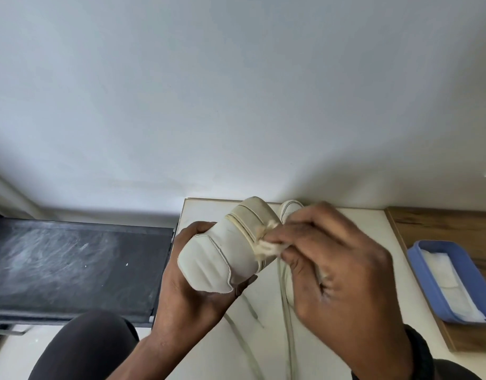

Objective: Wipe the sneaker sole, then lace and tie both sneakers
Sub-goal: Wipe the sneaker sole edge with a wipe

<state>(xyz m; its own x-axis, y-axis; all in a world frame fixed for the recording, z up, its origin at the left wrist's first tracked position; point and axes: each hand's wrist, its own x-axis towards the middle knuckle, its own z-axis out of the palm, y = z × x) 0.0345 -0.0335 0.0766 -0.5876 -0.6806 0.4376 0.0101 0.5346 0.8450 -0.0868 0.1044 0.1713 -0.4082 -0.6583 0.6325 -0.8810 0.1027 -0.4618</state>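
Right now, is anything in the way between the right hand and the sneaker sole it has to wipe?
Nothing visible. The right hand pinches the wipe directly against the sole edge; the left hand grips the sneaker from the other side, clear of that spot.

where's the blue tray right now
In the head view the blue tray sits far right on the wooden board, beside the white table and to the right of the right hand; white wipes lie inside it.
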